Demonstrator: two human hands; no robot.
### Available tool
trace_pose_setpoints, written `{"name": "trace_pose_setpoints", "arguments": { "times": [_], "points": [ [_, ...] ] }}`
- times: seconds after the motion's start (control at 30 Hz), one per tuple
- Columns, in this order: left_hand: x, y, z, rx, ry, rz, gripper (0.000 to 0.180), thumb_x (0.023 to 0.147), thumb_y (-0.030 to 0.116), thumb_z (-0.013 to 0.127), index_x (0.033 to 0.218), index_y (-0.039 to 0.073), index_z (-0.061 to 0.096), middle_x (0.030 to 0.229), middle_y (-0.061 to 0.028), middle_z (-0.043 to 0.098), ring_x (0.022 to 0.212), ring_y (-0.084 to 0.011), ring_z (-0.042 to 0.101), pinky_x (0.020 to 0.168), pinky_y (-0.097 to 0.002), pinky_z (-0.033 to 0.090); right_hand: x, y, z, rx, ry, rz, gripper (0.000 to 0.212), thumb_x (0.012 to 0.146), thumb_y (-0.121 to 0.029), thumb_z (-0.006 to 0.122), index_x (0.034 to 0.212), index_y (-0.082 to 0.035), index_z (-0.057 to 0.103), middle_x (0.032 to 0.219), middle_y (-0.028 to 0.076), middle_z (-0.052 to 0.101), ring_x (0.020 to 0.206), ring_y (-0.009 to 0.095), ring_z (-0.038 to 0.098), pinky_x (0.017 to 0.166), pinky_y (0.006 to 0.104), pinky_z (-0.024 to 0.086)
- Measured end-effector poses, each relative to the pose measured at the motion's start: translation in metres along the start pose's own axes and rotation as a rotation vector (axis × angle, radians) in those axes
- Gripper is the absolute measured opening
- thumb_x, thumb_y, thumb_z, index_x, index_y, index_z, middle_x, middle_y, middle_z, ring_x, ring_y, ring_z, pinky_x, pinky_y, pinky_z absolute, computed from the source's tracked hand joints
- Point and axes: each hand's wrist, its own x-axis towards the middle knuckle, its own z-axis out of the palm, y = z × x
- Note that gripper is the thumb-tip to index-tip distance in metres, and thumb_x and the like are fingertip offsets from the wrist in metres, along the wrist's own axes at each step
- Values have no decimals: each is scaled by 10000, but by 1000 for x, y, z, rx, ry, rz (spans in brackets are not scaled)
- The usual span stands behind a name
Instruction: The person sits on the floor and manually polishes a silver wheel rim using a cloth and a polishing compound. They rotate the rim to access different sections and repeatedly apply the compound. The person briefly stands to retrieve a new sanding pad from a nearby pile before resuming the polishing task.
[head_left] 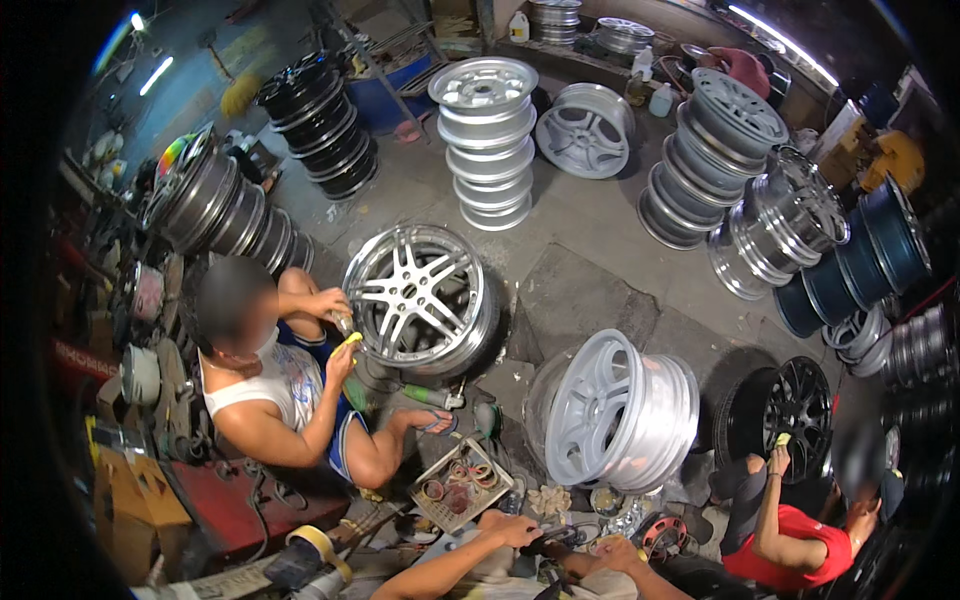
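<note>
At the lower edge, left hand: fingers curled against or beside a dark, narrow object of unclear material; whether it grips, I cannot tell.
Right hand: partly curled, grip unclear.
Dark object: between both hands, nearer the left, long axis seemingly crosswise.
Silver-grey, round, spoked metal wheel: ahead of the hands, nearer the right, spoked face turned leftward.

Two loose grey wheels, one white-spoked wheel, one loose black-spoked wheel, one tray, one broom and one green power tool are present.
</note>
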Motion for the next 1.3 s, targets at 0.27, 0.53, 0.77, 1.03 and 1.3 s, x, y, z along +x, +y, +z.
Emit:
{"name": "trace_pose_setpoints", "arguments": {
  "times": [0.27,0.53,0.77,1.03,1.3],
  "points": [
    [-70,-49,8,16,156,2,268,837,280,592,1034,135,704,1093,-140,630,1112,-350,560,945,-451,427,33,-139,-110,306,175,351,233,851,-324,662,903,-105,722,796,112,697,780,270,679,711,378,527],
    [-74,-105,-21,93,197,-276,390,804,370,614,1072,100,697,1033,-204,678,977,-387,627,843,-469,491,73,-239,-184,224,392,27,180,866,-210,657,898,-33,681,824,162,633,749,339,638,686,405,504],
    [-81,-181,-54,-502,102,-295,411,904,357,620,1170,47,663,1131,-140,667,1048,-237,590,915,-386,451,145,-307,-297,234,529,-219,186,904,-195,599,910,-22,665,844,171,602,802,381,599,716,447,480],
    [-91,-112,-246,-560,480,-306,511,918,390,623,1264,17,577,1211,-113,620,1086,-197,560,950,-372,433,354,-356,-351,188,364,-556,193,886,-224,595,866,-49,673,799,159,618,772,334,625,700,428,491],
    [-105,-29,-538,-541,1045,-362,592,920,432,614,1328,18,502,1260,-131,586,1128,-224,547,973,-375,428,544,-147,-317,259,156,130,143,763,-184,679,895,-167,731,865,94,701,753,253,665,734,368,516]
  ]
}}
